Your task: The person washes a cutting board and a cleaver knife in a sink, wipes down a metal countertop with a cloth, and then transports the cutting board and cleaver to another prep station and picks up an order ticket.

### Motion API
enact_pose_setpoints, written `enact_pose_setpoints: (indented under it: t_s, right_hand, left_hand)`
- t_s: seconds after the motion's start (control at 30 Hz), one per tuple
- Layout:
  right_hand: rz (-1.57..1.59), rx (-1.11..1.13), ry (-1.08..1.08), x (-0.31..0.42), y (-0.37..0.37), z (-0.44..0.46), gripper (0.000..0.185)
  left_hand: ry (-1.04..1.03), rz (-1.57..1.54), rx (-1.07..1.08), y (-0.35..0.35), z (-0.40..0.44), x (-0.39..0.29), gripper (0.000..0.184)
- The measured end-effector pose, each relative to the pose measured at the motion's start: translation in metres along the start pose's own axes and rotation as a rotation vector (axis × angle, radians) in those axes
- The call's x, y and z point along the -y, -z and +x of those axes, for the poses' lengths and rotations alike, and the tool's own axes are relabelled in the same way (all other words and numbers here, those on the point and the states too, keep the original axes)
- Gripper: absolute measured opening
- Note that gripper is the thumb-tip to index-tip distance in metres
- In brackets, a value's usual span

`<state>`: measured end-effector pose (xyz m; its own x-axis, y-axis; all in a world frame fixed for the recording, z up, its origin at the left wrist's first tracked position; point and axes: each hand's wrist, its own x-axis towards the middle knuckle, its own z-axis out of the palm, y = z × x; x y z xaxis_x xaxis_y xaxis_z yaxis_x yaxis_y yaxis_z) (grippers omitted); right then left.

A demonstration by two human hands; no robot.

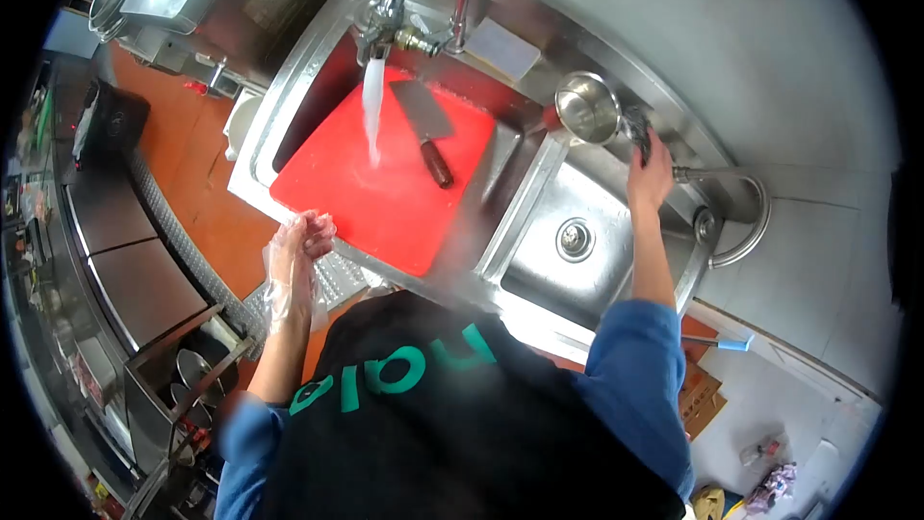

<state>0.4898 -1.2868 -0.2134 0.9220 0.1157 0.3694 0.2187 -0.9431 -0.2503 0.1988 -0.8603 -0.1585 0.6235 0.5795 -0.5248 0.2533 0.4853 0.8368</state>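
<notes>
A red cutting board (337,188) lies across the left sink basin, and a cleaver (423,114) with a brown handle rests on it. Water (372,111) runs from the faucet onto the board. My left hand (306,239), in a clear plastic glove, is by the board's lower left edge with fingers curled; whether it holds anything is hidden. At the right, my bare right hand (652,173) is closed on a dark scrubber (636,127), beside a round metal pot (587,108) on the back ledge of the sink.
The right basin (549,260) has a round drain (576,239). A pale rectangular block (501,49) sits behind the board. A curved metal pipe (760,221) bends beyond my right hand. Metal counters (135,289) stand across the orange floor at left.
</notes>
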Motion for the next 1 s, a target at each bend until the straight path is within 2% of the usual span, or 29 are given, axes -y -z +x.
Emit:
enact_pose_setpoints:
  t_s: [0.07, 0.1, 0.13, 0.2, 0.37, 0.4, 0.47, 0.53, 0.6, 0.63, 0.67, 0.7, 0.73, 0.77, 0.8, 0.87, 0.97, 1.0]
  right_hand:
    - [0.175, -0.144, 0.062, 0.032, 0.046, 0.002, 0.035]
    - [0.221, -0.141, 0.126, 0.059, 0.066, 0.011, 0.032]
    - [0.219, 0.032, 0.139, 0.079, 0.076, 0.021, 0.034]
    - [-0.023, 0.319, 0.237, 0.095, 0.054, 0.039, 0.034]
    - [-0.383, 0.73, 0.282, 0.099, -0.029, 0.077, 0.033]
    - [-0.354, 0.713, 0.328, 0.096, -0.026, 0.081, 0.032]
    - [-0.278, 0.635, 0.263, 0.116, 0.027, 0.087, 0.03]
    - [-0.091, 0.577, 0.234, 0.14, 0.08, 0.085, 0.027]
    - [0.194, 0.523, 0.317, 0.166, 0.095, 0.058, 0.026]
    - [0.351, 0.494, 0.392, 0.181, 0.087, 0.038, 0.026]
    - [0.377, 0.582, 0.432, 0.194, 0.066, 0.015, 0.026]
    - [0.478, 0.524, 0.512, 0.214, 0.036, -0.016, 0.025]
    - [0.594, 0.694, 0.418, 0.242, 0.019, -0.047, 0.025]
    - [0.703, 0.66, 0.535, 0.265, -0.006, -0.077, 0.026]
    - [0.847, 0.695, 0.652, 0.286, -0.028, -0.1, 0.03]
    - [0.892, 0.692, 0.815, 0.336, -0.044, -0.13, 0.034]
    - [0.797, 0.61, 0.995, 0.36, -0.099, -0.109, 0.036]
    - [0.743, 0.48, 1.043, 0.352, -0.135, -0.093, 0.035]
  left_hand:
    - [-0.049, 0.054, -0.038, -0.003, 0.002, 0.002, 0.029]
    - [-0.059, 0.06, -0.046, -0.001, 0.005, 0.005, 0.029]
    - [-0.076, 0.061, -0.05, 0.0, 0.01, 0.01, 0.029]
    - [-0.113, 0.066, -0.082, -0.002, 0.018, 0.016, 0.029]
    - [-0.192, 0.107, -0.215, 0.016, 0.025, 0.014, 0.023]
    - [-0.226, 0.118, -0.25, 0.021, 0.029, 0.013, 0.022]
    - [-0.319, 0.054, -0.344, 0.041, 0.039, 0.014, 0.018]
    - [-0.538, 0.164, -0.378, 0.063, 0.053, 0.014, 0.024]
    - [-0.578, 0.562, -0.616, 0.068, 0.071, 0.003, 0.032]
    - [-0.592, 0.757, -0.729, 0.068, 0.079, -0.003, 0.037]
    - [-0.555, 0.821, -0.693, 0.065, 0.084, -0.007, 0.041]
    - [-0.519, 0.884, -0.662, 0.058, 0.088, -0.012, 0.046]
    - [-0.481, 0.947, -0.634, 0.053, 0.092, -0.017, 0.05]
    - [-0.442, 1.012, -0.611, 0.056, 0.101, -0.021, 0.054]
    - [-0.544, 1.208, -0.648, 0.07, 0.121, -0.004, 0.053]
    - [-0.61, 1.279, -0.692, 0.069, 0.132, -0.002, 0.051]
    - [-0.676, 1.207, -0.694, 0.081, 0.151, 0.008, 0.048]
    - [-0.632, 1.2, -0.689, 0.077, 0.151, 0.004, 0.048]
